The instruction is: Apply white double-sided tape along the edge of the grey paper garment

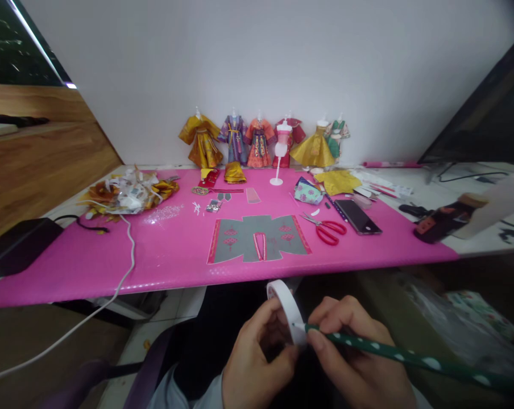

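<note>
White tape roll [287,309] pinched in left hand [257,363], below the desk edge.
Right hand [359,358] fingers closed on green dotted stick [410,359], tip at tape end; grey paper garment [260,237] on pink mat [112,255] not yet taped.

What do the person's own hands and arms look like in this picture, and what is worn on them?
Both hands are bare: no gloves, rings or watch show. The left hand emerges from a pale grey-white sleeve cuff; a sliver of similar light sleeve sits behind the right hand. Fingernails are short and unpainted.
</note>
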Demonstrator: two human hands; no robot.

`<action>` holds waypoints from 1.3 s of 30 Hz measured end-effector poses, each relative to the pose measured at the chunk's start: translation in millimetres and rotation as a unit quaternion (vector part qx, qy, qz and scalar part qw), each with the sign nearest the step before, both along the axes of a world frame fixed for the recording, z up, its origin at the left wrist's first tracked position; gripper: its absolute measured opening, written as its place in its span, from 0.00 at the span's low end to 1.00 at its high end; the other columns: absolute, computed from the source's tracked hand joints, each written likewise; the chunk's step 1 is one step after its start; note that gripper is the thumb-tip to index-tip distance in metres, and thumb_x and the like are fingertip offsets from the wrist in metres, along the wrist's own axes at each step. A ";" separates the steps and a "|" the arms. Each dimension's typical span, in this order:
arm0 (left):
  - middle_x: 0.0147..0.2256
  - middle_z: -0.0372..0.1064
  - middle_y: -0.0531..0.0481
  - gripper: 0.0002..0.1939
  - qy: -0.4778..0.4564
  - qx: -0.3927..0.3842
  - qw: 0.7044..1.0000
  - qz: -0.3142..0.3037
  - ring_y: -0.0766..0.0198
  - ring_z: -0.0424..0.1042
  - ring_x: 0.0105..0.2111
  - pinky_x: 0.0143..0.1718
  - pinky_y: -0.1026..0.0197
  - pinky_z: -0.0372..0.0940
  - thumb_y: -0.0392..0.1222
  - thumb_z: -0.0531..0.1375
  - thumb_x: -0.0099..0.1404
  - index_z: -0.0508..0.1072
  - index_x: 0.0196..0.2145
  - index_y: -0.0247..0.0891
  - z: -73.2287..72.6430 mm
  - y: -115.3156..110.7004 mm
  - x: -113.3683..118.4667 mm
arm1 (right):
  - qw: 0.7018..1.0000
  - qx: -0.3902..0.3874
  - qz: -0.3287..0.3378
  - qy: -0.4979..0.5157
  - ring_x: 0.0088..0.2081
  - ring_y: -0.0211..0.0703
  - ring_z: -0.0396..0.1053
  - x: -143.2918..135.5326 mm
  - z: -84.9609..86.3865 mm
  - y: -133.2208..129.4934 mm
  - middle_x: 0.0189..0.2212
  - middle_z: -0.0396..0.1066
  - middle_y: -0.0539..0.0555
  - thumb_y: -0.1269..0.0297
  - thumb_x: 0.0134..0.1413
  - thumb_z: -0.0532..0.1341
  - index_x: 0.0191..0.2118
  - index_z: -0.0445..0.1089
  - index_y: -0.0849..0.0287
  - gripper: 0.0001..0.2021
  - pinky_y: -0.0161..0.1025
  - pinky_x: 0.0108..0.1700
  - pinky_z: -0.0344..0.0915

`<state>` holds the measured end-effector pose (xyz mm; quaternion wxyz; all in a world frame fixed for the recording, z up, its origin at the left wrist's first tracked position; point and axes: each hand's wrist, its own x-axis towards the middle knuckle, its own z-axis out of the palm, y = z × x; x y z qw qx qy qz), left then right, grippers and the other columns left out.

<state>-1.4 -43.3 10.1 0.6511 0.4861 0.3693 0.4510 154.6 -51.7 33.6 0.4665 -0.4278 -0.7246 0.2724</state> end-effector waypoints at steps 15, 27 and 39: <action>0.34 0.70 0.47 0.23 0.031 -0.007 0.999 0.002 0.56 0.72 0.36 0.41 0.53 0.68 0.32 0.62 0.50 0.68 0.47 0.36 4.3 0.7 1.3 | 1.000 0.014 -0.005 -0.011 0.26 0.34 0.68 0.0 0.9 0.9 0.27 0.68 0.46 0.75 0.57 0.57 0.33 0.57 0.53 0.09 0.32 0.27 0.65; 0.37 0.73 0.44 0.23 0.035 0.000 0.999 0.002 0.55 0.73 0.39 0.40 0.54 0.68 0.32 0.62 0.52 0.68 0.47 0.35 0.1 -0.3 1.6 | 0.999 0.027 -0.018 -0.011 0.24 0.34 0.68 -0.8 4.1 -0.2 0.26 0.68 0.46 0.74 0.56 0.56 0.33 0.57 0.54 0.08 0.31 0.25 0.64; 0.40 0.74 0.44 0.27 0.059 0.004 0.998 0.004 0.55 0.74 0.41 0.45 0.52 0.68 0.29 0.60 0.50 0.67 0.50 0.37 -5.1 -2.6 -0.3 | 0.999 0.037 -0.035 0.001 0.22 0.33 0.67 -4.6 10.2 0.9 0.23 0.67 0.46 0.74 0.55 0.56 0.30 0.58 0.55 0.08 0.29 0.24 0.63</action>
